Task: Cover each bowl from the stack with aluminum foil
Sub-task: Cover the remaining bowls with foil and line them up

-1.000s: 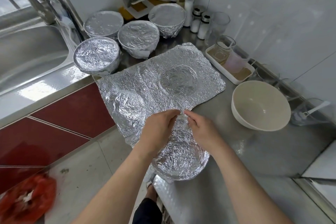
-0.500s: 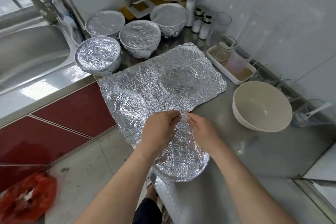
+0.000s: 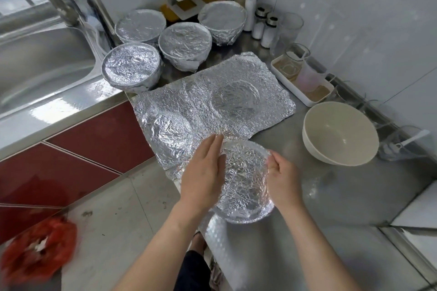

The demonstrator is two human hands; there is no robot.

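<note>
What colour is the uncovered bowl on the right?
Plain cream-white; the round uncovered bowl shows best in the head view.

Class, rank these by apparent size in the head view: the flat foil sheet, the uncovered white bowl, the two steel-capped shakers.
1. flat foil sheet
2. uncovered white bowl
3. nearer shaker and farther shaker: alike, unranked.

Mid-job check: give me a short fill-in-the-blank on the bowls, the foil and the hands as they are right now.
1. Behind the flat foil sheet stand ___ foil-covered bowls.
2. The cream bowl on the right of the counter is ___ by foil.
3. Of the left hand and the right hand, the one lying with straight fingers on the near bowl is the ___; the other pinches its rim.
Missing words: four; not covered; left.
</note>
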